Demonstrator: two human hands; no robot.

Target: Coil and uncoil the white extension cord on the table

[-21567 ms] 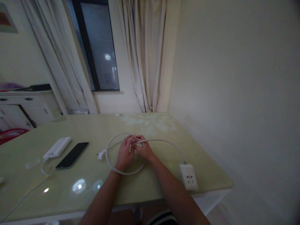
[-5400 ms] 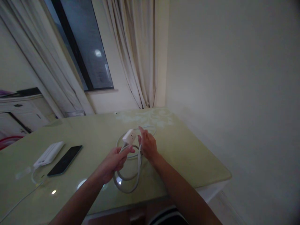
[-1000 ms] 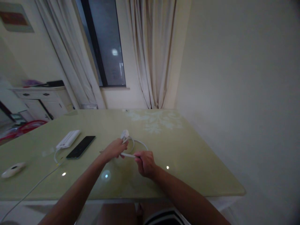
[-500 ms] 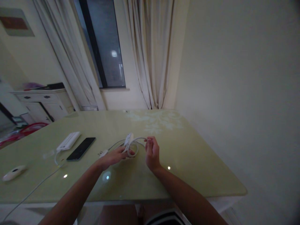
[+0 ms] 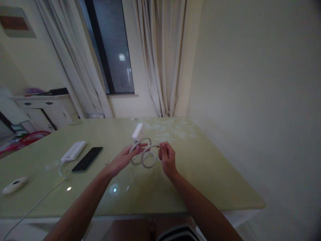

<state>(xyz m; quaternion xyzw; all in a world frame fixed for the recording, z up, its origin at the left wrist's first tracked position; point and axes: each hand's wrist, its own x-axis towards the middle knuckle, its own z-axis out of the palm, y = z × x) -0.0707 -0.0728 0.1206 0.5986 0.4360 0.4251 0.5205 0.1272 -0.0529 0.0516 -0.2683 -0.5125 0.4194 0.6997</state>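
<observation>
The left hand (image 5: 122,160) is closed around a few gathered loops of a white cord (image 5: 151,146), held just above the table (image 5: 200,174) near its middle. The socket (image 5: 138,132) at the cord's end sticks up above the fingers. The right hand (image 5: 167,158) pinches the same cord just beside the loops, fingers curled and thumb pressed on it. The cord looks thick and rubbery, fairly stiff and springy, so the loops will likely want to open out unless they are gripped where they cross. It seems light, with most of the weight in the hard plastic socket, which may swing or tip the bundle. The best hold is probably across the stacked loops, with the socket kept close to the fist. The smooth jacket could slide through a loose pinch. To the left, well apart from the hands, lie a dark phone (image 5: 87,159) and a white power bank (image 5: 73,151) side by side. A thin cable (image 5: 37,201) trails toward the near edge, and a small white oval thing (image 5: 13,185) lies farther left. Nothing sits close to the hands.
</observation>
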